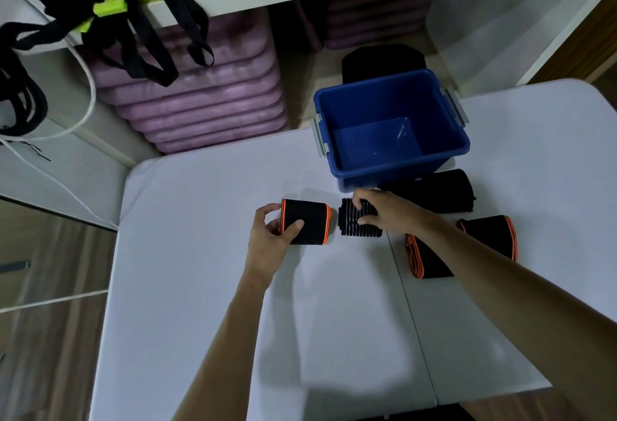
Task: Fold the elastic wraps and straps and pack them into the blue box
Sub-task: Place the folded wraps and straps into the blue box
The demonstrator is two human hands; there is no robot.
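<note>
Plainly these are soft, light goods. The left hand [273,230] grips a folded wrap [305,222], black with orange edging, thumb on top and fingers behind its left end, near the middle of the white table [207,287]. Just to its right lies a ribbed black strap [354,225], also folded; the right hand [384,212] rests on it with fingers curled over the far edge and thumb at the near edge, so it seems to be pinching the bundle.

Both pieces look like stretchy fabric, so they should compress easily and want to spring open if let go. My judgement is that each is best taken across the whole fold, thumb on one face and fingers on the other, so the layers stay stacked; a hold on one loose end would let it unroll. Nothing here seems fragile or slippery.

The blue box [397,170] stands open toward the table's far edge, just beyond the right hand, with nothing visible inside. Another orange-edged wrap [430,260] lies partly under the right forearm, one more [490,233] sits toward the right edge, and a black bundle [437,193] lies against the box's near side.
</note>
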